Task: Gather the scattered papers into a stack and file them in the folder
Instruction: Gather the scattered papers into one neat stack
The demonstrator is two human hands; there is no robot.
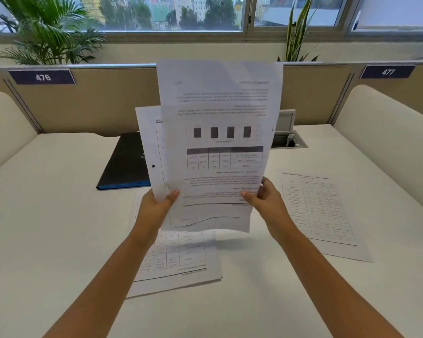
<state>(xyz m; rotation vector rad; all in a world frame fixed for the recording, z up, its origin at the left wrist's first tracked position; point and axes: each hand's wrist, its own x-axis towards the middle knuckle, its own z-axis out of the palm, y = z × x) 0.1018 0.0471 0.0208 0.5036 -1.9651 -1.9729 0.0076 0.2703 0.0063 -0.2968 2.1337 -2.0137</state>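
Observation:
I hold printed sheets upright above the white desk. The front sheet (220, 132), with bar charts and a table, is pinched at its lower right by my right hand (266, 198). My left hand (156, 203) grips the lower left edge, where a second hole-punched sheet (147, 147) sticks out behind the first. A dark folder (125, 164) with a blue edge lies shut on the desk behind the sheets, partly hidden. Under my left forearm a small pile of papers (181, 259) lies flat. One more sheet (320, 211) with a table lies to the right.
Beige partitions with the labels 476 (42, 77) and 477 (387, 71) close off the back of the desk (59, 215). A recessed cable box (289, 140) sits behind the raised sheets. Potted plants stand by the window beyond.

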